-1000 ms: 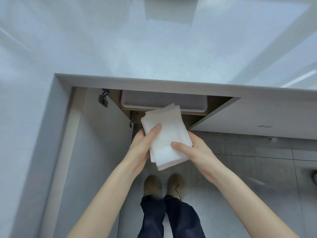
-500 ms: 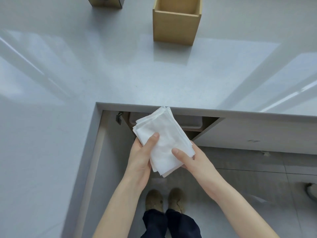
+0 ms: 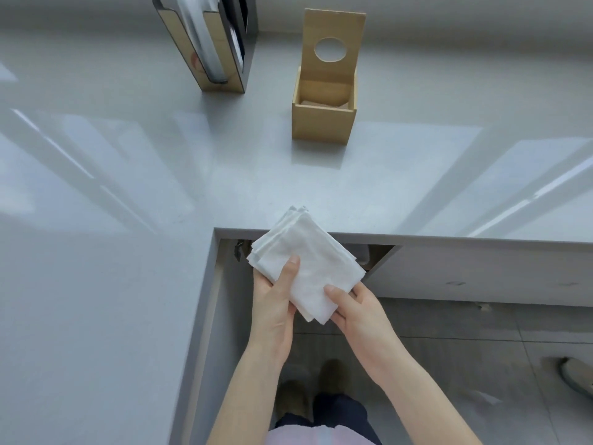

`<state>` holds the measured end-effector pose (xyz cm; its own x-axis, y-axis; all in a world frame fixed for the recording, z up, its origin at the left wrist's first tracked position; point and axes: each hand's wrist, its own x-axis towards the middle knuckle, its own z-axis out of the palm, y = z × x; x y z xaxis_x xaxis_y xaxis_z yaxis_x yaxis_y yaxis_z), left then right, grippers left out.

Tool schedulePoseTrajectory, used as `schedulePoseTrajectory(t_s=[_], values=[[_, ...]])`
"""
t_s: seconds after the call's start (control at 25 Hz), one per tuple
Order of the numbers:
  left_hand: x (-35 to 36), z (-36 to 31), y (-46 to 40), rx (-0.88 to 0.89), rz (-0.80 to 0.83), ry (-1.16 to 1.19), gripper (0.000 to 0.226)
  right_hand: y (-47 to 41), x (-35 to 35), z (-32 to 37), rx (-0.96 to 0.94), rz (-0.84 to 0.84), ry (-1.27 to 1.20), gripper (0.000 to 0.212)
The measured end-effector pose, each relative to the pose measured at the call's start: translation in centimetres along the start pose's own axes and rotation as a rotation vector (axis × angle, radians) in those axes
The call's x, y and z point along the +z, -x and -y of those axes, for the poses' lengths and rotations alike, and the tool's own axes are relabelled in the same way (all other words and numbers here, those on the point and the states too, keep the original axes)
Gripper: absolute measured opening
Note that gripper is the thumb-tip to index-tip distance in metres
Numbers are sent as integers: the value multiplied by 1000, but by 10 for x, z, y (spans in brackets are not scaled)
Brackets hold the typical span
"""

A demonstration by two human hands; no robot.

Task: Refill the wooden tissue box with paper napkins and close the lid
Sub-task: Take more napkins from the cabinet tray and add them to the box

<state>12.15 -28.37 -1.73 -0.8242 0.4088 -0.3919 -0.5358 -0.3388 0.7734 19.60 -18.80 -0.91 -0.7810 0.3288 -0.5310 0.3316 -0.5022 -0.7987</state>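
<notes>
A stack of white paper napkins [image 3: 305, 261] is held between both hands just over the front edge of the grey counter. My left hand [image 3: 272, 303] grips its left side with the thumb on top. My right hand [image 3: 356, 309] grips its lower right corner. The wooden tissue box [image 3: 322, 123] stands on the counter farther back, well apart from the hands. Its lid [image 3: 333, 46], with a round hole, stands raised upright at the back. The inside of the box looks nearly bare.
The grey L-shaped counter [image 3: 128, 220] wraps around on the left. A mirrored, wood-edged holder [image 3: 208, 43] stands at the back left. Below the counter edge a cabinet door [image 3: 382, 258] hangs open. My shoes [image 3: 308, 396] are on the tiled floor.
The view has tilted up from the open cabinet to the counter, and the whole tissue box has come into sight. Both hands have raised the napkin stack to the counter's edge.
</notes>
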Motion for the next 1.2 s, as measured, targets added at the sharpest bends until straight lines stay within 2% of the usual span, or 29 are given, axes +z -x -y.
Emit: schedulePoseTrajectory(t_s=[0.2, 0.4, 0.56, 0.72, 0.8, 1.0, 1.2], values=[[14, -20, -7, 25, 87, -183, 53, -6, -9, 28, -39, -112, 29, 33], [30, -34, -35, -74, 52, -238, 51, -35, -37, 64, -22, -129, 150, 31], [63, -41, -77, -144, 48, -379, 58, -70, -60, 105, -5, -109, 256, 27], [110, -44, -120, -167, 48, -438, 41, -109, -81, 145, -14, -109, 339, 24], [128, -46, -136, -158, 58, -467, 39, -124, -89, 161, -23, -90, 359, 22], [145, -50, -158, -160, 69, -405, 51, -150, -98, 191, -17, -4, 374, 27], [153, -57, -168, -135, 23, -437, 36, -163, -95, 204, -10, 15, 403, 31]])
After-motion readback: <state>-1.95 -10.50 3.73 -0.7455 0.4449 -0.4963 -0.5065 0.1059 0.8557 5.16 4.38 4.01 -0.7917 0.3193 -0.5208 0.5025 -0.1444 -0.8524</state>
